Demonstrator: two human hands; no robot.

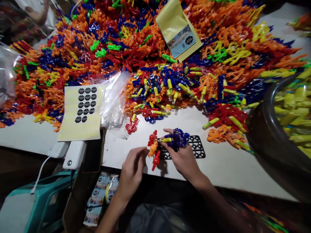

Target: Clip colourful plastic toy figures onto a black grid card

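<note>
My right hand [186,161] is closed around a dark blue plastic toy figure [179,137] with a yellow-capped tube [166,140] at its left end. Under that hand lies a black plastic grid [198,147] with rows of holes. Just left of its fingertips are an orange toy figure [153,148] and a red toy figure [155,160], bunched over the grid's left end. My left hand [133,166] has its fingers drawn together beside the orange figure; what they pinch, if anything, is hidden. A red figure with a yellow tube [132,124] lies farther back.
A large heap of colored plastic figures [116,55] covers the back. A dark tub [264,113] of yellow tubes stands right. A sticker sheet [70,110], clear bags [115,103] and a yellow packet [171,19] lie about. White chargers [75,155] sit at the front left edge.
</note>
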